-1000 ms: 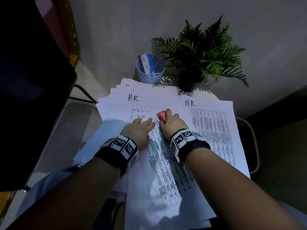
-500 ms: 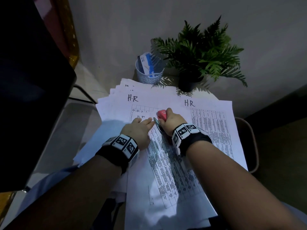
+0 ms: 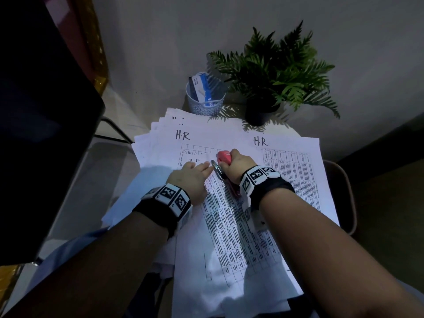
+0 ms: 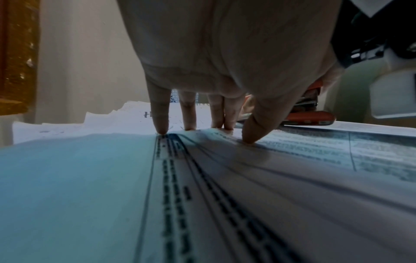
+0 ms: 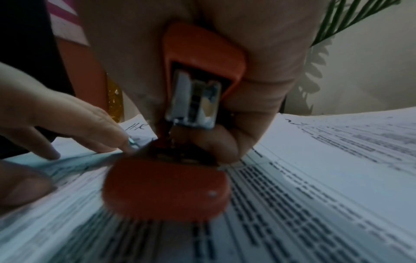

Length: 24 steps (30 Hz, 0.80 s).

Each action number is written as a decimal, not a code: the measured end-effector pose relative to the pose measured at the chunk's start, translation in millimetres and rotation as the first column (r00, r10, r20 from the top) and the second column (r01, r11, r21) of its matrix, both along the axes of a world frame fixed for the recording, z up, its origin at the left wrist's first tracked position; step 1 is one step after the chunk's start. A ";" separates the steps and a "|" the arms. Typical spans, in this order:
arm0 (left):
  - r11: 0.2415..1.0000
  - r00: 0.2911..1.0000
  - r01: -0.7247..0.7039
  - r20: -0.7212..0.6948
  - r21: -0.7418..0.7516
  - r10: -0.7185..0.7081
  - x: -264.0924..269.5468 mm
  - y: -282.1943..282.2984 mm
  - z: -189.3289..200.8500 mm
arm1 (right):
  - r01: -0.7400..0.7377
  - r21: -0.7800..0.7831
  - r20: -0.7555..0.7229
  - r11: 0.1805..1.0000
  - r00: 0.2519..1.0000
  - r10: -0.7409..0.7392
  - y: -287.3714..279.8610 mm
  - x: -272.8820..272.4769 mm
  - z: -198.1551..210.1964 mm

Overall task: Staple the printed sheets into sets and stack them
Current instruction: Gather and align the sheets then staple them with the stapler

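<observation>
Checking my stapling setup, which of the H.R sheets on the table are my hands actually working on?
The tilted front sheet: left hand presses it, right hand holds the stapler there. The others lie flat behind.

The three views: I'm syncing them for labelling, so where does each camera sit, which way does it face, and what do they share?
Head: worn on the head, looking forward and down at the printed sheets; both forearms, left hand and right hand show.
Left wrist: under the left hand, looking along its fingers pressing the sheets.
Right wrist: under the right hand, looking along the red stapler it grips.
Shared: all three show the stapler and sheets; the right wrist view also catches the left hand.
</observation>
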<state>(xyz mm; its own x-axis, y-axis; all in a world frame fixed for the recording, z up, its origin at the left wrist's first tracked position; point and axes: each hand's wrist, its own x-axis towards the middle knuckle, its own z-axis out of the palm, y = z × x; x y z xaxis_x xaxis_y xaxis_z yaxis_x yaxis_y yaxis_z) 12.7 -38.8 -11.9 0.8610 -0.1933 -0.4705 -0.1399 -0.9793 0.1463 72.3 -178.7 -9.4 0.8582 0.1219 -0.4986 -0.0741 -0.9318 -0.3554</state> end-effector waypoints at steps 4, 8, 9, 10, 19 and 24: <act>1.000 1.000 0.011 0.008 0.002 -0.011 1.0 -0.6 -1.9 | 0.019 -0.008 -0.022 1.000 1.000 -0.020 1.3 0.6 -0.5; 1.000 0.999 0.002 0.047 -0.023 -0.001 5.3 2.2 0.4 | 0.002 -0.017 -0.063 1.000 0.998 -0.003 -7.0 -6.2 4.6; 0.999 0.997 -0.016 0.079 -0.045 0.019 8.0 3.3 2.0 | -0.005 -0.024 -0.080 1.000 0.997 0.004 -14.3 -8.7 6.8; 0.997 0.992 -0.035 0.121 -0.063 0.042 10.8 3.7 3.8 | -0.004 -0.031 -0.092 1.000 0.996 0.001 -24.3 -11.3 8.5; 0.946 0.946 -0.323 0.007 0.035 0.323 27.7 5.1 13.9 | 0.328 -0.161 0.045 0.931 0.945 -0.325 -119.5 -24.4 16.3; 0.925 0.928 -0.372 -0.054 -0.077 0.369 20.0 5.6 31.3 | 0.283 -0.216 0.153 0.935 0.955 -0.253 -121.0 -29.5 38.5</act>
